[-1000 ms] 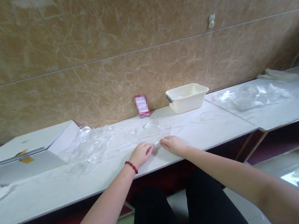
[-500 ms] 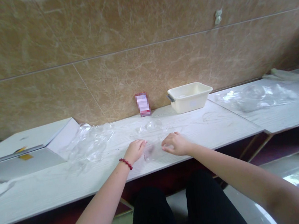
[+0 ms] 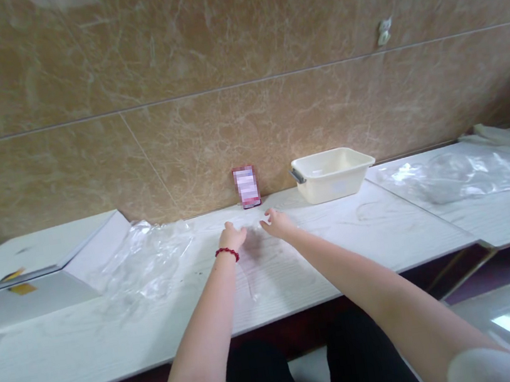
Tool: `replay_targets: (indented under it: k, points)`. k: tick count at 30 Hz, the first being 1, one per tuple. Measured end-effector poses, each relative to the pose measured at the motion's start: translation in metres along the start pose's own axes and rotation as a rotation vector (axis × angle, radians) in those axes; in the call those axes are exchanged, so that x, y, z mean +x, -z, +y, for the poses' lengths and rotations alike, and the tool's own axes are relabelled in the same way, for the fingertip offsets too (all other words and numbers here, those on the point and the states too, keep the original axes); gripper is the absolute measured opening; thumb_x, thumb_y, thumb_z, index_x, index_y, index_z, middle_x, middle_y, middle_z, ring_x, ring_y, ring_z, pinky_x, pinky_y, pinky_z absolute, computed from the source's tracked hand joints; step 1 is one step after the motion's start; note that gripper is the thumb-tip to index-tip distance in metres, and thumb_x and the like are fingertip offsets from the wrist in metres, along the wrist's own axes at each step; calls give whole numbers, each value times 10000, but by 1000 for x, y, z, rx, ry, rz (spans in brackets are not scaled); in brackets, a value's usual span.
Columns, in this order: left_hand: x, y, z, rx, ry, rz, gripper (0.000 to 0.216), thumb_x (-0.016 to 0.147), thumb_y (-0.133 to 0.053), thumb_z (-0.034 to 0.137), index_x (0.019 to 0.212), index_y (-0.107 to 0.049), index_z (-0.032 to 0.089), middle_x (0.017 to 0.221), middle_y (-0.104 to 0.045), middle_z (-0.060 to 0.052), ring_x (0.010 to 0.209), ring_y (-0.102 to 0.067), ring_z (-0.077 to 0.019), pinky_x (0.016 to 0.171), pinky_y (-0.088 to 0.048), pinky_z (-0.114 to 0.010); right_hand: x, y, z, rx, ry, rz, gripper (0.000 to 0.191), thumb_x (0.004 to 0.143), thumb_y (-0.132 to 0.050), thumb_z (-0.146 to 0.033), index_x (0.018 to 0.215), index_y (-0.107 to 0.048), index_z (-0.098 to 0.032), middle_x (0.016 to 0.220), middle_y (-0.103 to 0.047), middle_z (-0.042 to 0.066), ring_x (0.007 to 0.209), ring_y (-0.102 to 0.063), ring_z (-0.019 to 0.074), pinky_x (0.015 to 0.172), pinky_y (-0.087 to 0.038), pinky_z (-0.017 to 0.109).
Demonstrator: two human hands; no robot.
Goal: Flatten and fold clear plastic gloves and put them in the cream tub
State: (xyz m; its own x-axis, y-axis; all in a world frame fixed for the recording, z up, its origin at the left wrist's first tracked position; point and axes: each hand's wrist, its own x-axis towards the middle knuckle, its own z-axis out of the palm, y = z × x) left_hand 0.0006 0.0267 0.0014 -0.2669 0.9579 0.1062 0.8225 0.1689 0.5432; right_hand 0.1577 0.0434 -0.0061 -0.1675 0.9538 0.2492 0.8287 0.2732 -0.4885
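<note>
A sheet or bag of thin clear plastic (image 3: 263,266) lies on the white wood-grain counter (image 3: 293,293) in front of me; its outline is hard to make out. My left hand (image 3: 233,237), with a red bead bracelet (image 3: 227,253) at the wrist, is at the plastic's far left part, thumb apart from the bent fingers. Opposite it, a short gap away, my right hand (image 3: 279,223) has its fingers loosely bent and thumb apart. Both hands are open and low over the plastic; whether the fingertips touch it is unclear. Just behind them a card-like pink-and-red item (image 3: 247,187), blurred out, leans on the wall.
A cream plastic bin (image 3: 334,180) with a grey handle stands at the back right. Crumpled clear plastic (image 3: 151,262) lies left, beside a white box (image 3: 55,257). More clear plastic (image 3: 456,175) is on the right-hand counter. A brown marbled wall (image 3: 200,141) rises behind.
Both hands have moved away from me, from the near part of the plastic toward its far part. The view has shifted slightly.
</note>
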Motion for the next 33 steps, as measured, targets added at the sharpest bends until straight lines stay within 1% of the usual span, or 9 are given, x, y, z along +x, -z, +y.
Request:
replay_targets:
  k: [4,6,12,17,22,25,27,30,33]
  points:
    - [18,-3,-7,-94,-84,-89,330,641,-546,280,935,-468,151,742,-630,-63,634,-591,-170,563,-426,-257,25,-9,0,129,9,-80,341,711,-503,-278,1021,-447,-149,788,-604,65,772,-544,168,668,-377,259]
    - [19,-5,-8,-142,-142,-80,275,666,-512,213,934,-464,172,746,-622,-30,632,-584,-136,573,-430,-232,32,-12,2,164,53,-98,310,705,-493,-197,1012,-459,-178,783,-606,28,729,-545,126,652,-381,221]
    - [20,-13,-4,-394,-315,176,220,693,-492,188,913,-478,191,765,-560,-22,718,-554,-131,641,-446,-256,46,-23,17,352,237,-42,322,666,-417,-44,932,-529,-187,879,-600,-3,716,-527,82,689,-393,192]
    - [27,-24,-8,-669,-257,284,261,641,-569,217,889,-503,170,835,-542,-28,803,-526,-124,749,-426,-289,52,-32,28,317,237,-52,373,663,-438,-53,996,-532,-191,935,-593,5,777,-536,104,734,-395,218]
    - [31,-24,-15,-653,-273,348,201,687,-509,213,882,-499,165,911,-505,-51,866,-489,-128,747,-441,-281,52,-20,31,206,258,29,360,681,-482,-109,1033,-511,-179,1040,-551,35,965,-478,130,854,-331,243]
    - [31,-21,-16,-478,-367,309,186,693,-486,181,876,-515,162,916,-477,-62,856,-491,-141,708,-461,-284,49,-1,29,88,202,82,306,711,-446,-122,1003,-528,-161,1014,-559,48,963,-476,137,863,-316,251]
    - [28,-17,-14,-284,-436,241,175,703,-464,163,862,-538,154,888,-488,-68,841,-500,-152,742,-450,-310,46,13,27,-2,169,53,287,727,-424,-133,986,-543,-162,1001,-567,49,953,-483,146,857,-316,256]
    - [14,-11,-6,2,-553,58,218,727,-437,173,903,-559,132,914,-537,-94,895,-501,-180,848,-382,-353,37,31,28,-138,122,-82,278,738,-423,-175,980,-559,-169,978,-578,65,911,-511,160,820,-337,256]
    - [-10,-6,8,177,-669,-146,346,740,-451,271,1054,-508,138,1107,-498,-119,1050,-427,-224,933,-271,-414,27,46,40,-227,51,-170,283,739,-429,-211,988,-559,-183,953,-588,67,870,-533,159,757,-365,237]
